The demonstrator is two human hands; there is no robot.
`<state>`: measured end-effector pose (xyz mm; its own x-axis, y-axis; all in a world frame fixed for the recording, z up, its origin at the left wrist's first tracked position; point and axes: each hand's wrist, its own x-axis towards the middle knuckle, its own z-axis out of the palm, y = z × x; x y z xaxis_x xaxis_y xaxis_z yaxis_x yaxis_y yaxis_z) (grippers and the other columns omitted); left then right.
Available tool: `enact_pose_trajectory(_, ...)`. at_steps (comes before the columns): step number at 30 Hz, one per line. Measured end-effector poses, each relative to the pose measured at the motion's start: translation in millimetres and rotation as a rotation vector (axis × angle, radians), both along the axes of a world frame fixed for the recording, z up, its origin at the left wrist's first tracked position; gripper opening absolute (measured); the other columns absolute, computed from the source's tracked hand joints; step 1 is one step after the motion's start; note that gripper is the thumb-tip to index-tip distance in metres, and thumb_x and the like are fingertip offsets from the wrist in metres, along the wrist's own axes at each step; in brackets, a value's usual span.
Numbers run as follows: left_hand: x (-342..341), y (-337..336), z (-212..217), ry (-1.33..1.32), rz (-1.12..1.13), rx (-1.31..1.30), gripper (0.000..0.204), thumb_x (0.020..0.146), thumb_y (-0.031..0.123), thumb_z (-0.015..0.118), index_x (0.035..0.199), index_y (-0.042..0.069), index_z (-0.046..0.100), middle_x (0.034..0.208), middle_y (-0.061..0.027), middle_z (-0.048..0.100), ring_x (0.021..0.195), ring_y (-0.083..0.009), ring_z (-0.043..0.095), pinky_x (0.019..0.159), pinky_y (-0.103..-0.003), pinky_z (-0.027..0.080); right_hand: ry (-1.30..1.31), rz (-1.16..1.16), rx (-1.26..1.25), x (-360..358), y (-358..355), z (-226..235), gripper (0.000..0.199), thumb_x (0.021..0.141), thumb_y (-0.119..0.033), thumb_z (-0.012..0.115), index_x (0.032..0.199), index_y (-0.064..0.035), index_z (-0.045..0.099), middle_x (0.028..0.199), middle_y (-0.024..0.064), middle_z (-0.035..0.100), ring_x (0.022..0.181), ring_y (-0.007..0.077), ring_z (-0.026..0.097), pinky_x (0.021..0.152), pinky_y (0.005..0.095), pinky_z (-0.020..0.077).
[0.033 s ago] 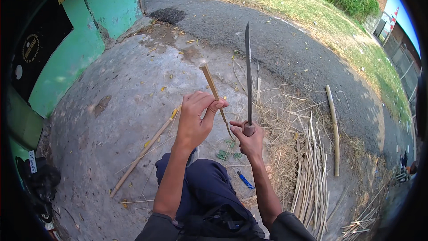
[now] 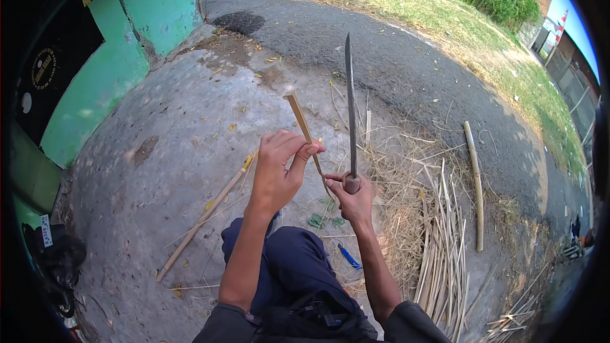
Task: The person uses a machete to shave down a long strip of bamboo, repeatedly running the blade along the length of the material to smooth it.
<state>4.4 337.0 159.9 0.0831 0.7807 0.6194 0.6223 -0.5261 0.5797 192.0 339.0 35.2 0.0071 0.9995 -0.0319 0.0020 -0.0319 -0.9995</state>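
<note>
Pinched between the thumb and fingers of my left hand [image 2: 277,164] is a narrow bamboo strip [image 2: 298,114], its wider end leaning up and away to the left. The strip's thin lower part curves down beside my right hand [image 2: 356,202]. That hand is wrapped round the wooden handle of a long-bladed machete [image 2: 351,108], whose blade points almost straight up. The right forefinger reaches toward the strip's lower part; whether it touches is hard to tell. Both hands are above my knees, in front of me.
Right of my legs lies a pile of split bamboo strips [image 2: 443,248] among pale shavings [image 2: 400,171]. A bamboo pole [image 2: 474,184] lies beyond it, another stick [image 2: 203,219] on the left. A blue cutter knife [image 2: 349,257] rests near my knee. A green wall [image 2: 95,98] stands left.
My right hand and the machete have shifted slightly left, the blade tip leaning a little more left. The right forefinger is closer to the strip. The left hand has stayed put.
</note>
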Motion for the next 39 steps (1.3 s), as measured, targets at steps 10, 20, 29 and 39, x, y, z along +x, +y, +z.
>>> enact_pose_trajectory(10, -4, -3, 3, -0.031, -0.004, 0.009, 0.024, 0.1, 0.024, 0.062, 0.091, 0.006, 0.076, 0.087, -0.0067, 0.074, 0.086, -0.0268, 0.067, 0.09, -0.038, 0.045, 0.016, -0.13, 0.031, 7, 8, -21, 0.024, 0.085, -0.007, 0.082, 0.084, -0.0048, 0.059, 0.083, 0.0046, 0.072, 0.074, 0.0078, 0.063, 0.067, 0.0267, 0.0496)
enact_pose_trajectory(20, -2, -7, 4, -0.035, -0.026, -0.023, 0.017, 0.1, 0.021, 0.064, 0.105, 0.008, 0.074, 0.091, -0.0049, 0.077, 0.089, -0.0245, 0.071, 0.091, -0.037, 0.045, 0.013, -0.092, 0.036, 22, 5, -13, 0.025, 0.086, -0.008, 0.08, 0.087, -0.0062, 0.055, 0.103, 0.014, 0.078, 0.057, 0.0057, 0.058, 0.045, 0.0233, 0.0423)
enact_pose_trajectory(29, 6, -15, 13, -0.113, -0.116, -0.097, 0.017, 0.099, 0.018, 0.064, 0.11, 0.008, 0.074, 0.088, -0.0075, 0.078, 0.085, -0.0235, 0.072, 0.088, -0.036, 0.047, 0.043, 0.073, 0.022, 5, 4, -11, 0.028, 0.084, -0.009, 0.083, 0.087, -0.0051, 0.055, 0.104, 0.0182, 0.077, 0.089, 0.0125, 0.07, 0.074, 0.0266, 0.0549)
enact_pose_trajectory(39, 7, -16, 9, -0.051, -0.116, -0.043, 0.016, 0.1, 0.016, 0.063, 0.104, 0.007, 0.075, 0.099, -0.0079, 0.078, 0.089, -0.0253, 0.074, 0.088, -0.036, 0.047, 0.041, 0.031, 0.052, 9, 1, -11, 0.029, 0.083, -0.008, 0.084, 0.086, -0.0053, 0.055, 0.1, 0.0174, 0.077, 0.089, 0.0148, 0.071, 0.074, 0.0288, 0.0555)
